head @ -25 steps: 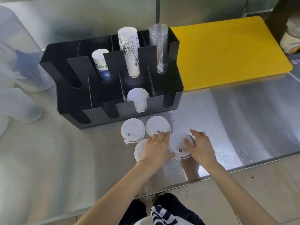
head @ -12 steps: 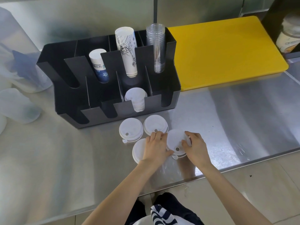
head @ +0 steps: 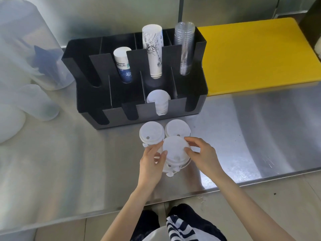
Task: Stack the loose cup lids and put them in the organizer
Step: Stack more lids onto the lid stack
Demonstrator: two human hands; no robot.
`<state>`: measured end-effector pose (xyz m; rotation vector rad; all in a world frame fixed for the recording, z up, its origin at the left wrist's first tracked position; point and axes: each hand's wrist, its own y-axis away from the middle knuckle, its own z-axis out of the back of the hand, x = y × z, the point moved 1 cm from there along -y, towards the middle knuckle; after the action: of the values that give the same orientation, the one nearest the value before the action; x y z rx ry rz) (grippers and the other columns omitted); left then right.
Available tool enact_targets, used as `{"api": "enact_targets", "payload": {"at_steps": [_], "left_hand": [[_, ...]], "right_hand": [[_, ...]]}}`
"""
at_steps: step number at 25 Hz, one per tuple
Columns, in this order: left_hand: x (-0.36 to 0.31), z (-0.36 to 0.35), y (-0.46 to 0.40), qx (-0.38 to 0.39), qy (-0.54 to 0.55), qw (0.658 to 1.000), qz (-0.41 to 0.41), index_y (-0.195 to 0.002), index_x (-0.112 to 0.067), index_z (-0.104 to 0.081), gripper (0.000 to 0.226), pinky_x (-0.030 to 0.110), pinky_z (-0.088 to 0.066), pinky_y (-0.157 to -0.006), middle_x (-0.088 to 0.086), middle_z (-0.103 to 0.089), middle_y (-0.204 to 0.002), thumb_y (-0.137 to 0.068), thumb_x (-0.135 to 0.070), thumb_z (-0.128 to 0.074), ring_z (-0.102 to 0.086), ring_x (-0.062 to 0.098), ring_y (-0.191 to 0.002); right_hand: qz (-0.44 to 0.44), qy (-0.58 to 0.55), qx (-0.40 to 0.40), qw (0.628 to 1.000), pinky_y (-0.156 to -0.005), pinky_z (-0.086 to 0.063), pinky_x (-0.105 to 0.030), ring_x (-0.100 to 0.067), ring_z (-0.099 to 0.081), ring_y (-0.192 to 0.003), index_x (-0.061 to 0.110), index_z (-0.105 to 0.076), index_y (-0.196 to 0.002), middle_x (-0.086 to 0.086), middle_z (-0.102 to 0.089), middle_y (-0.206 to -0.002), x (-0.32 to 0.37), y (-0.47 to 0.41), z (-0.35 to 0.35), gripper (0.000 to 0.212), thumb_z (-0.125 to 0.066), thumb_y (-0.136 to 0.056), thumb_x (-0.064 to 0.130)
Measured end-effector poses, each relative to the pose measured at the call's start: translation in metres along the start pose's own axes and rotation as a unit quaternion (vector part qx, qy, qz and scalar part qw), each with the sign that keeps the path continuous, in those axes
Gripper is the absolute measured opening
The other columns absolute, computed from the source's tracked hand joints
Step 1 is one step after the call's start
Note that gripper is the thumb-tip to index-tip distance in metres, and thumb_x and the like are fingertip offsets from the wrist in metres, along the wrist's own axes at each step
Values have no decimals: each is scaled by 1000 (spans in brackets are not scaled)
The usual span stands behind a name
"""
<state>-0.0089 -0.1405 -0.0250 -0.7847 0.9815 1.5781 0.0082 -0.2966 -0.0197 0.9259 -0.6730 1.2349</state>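
A small stack of white cup lids sits between both my hands on the steel counter. My left hand grips its left side and my right hand grips its right side, fingers on the top lid's rim. Two single white lids lie flat just beyond: one lid on the left and another lid on the right. The black organizer stands behind them, with a stack of white lids in one front slot.
The organizer's rear slots hold a blue-printed paper cup stack, a tall white printed cup stack and clear plastic cups. A yellow cutting board lies at the right. Translucent plastic containers stand at the left.
The lid held by my right hand has moved left onto the lid under my left hand, making a stack. Both hands now hold that stack together.
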Motion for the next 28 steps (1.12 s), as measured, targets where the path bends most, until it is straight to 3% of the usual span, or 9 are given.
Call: {"api": "enact_targets", "payload": {"at_steps": [2, 5, 8, 12, 15, 21, 24, 28], "left_hand": [[7, 3, 2, -14, 1, 1000, 20, -125, -17, -54, 35, 0, -37, -64, -5, -49, -111, -90, -14, -52, -54, 14, -86], [19, 3, 5, -14, -14, 999, 42, -126, -19, -53, 35, 9, -31, -76, -2, -52, -113, -91, -16, -51, -55, 20, -91], [28, 3, 7, -12, -23, 998, 64, -127, -21, -52, 37, 21, -35, -84, 0, -53, -112, -91, -16, -51, -57, 25, -100], [33, 0, 11, -5, -24, 997, 69, -129, -21, -49, 39, 11, -35, -78, 4, -52, -118, -91, -16, -51, -56, 15, -86], [35, -1, 8, 0, -20, 997, 69, -129, -19, -49, 38, 8, -33, -78, 7, -52, -120, -91, -15, -50, -54, 13, -87], [38, -2, 4, 15, -46, 997, 64, -129, -18, -48, 39, 27, -42, -94, 11, -52, -123, -91, -15, -50, -54, 26, -107], [36, 0, 0, 12, -126, 991, 53, -133, -17, -42, 44, 37, -40, -101, 10, -50, -129, -90, -19, -51, -47, 28, -116], [18, 7, -13, 8, -219, 975, -22, -140, -16, -29, 53, 33, -33, -102, 6, -42, -139, -91, -26, -48, -39, 25, -123]], "right_hand": [[-4, 8, 12, 1000, -66, -33, 12, -11, -55, -98, 11, -59, -116, -5, -62, -121, -1, 0, -10, 33, -58, -83, 5], [-3, 27, 29, 999, -67, -30, 14, -16, -57, -105, 11, -59, -115, -6, -64, -120, -5, 0, -21, 33, -58, -83, 5], [1, 33, 40, 999, -72, -35, 6, -20, -58, -109, 12, -59, -116, -6, -65, -119, -8, 1, -29, 34, -57, -83, 5], [6, 39, 44, 998, -90, -39, -17, -20, -57, -112, 14, -58, -117, -4, -65, -121, -7, 0, -32, 36, -56, -83, 4], [7, 45, 46, 998, -91, -39, -19, -20, -57, -113, 14, -58, -118, -4, -65, -121, -8, -2, -33, 36, -56, -84, 4], [7, 49, 59, 997, -96, -40, -22, -21, -58, -113, 15, -56, -120, -6, -64, -122, -11, -4, -34, 36, -55, -85, 7], [23, 57, 56, 997, -92, -40, -20, -21, -59, -111, 14, -57, -119, -6, -65, -121, -8, -3, -33, 34, -56, -86, 8], [48, 66, -11, 997, -87, -40, -19, -23, -60, -107, 13, -56, -119, -6, -60, -126, 1, -14, -22, 32, -54, -87, 11]]}}
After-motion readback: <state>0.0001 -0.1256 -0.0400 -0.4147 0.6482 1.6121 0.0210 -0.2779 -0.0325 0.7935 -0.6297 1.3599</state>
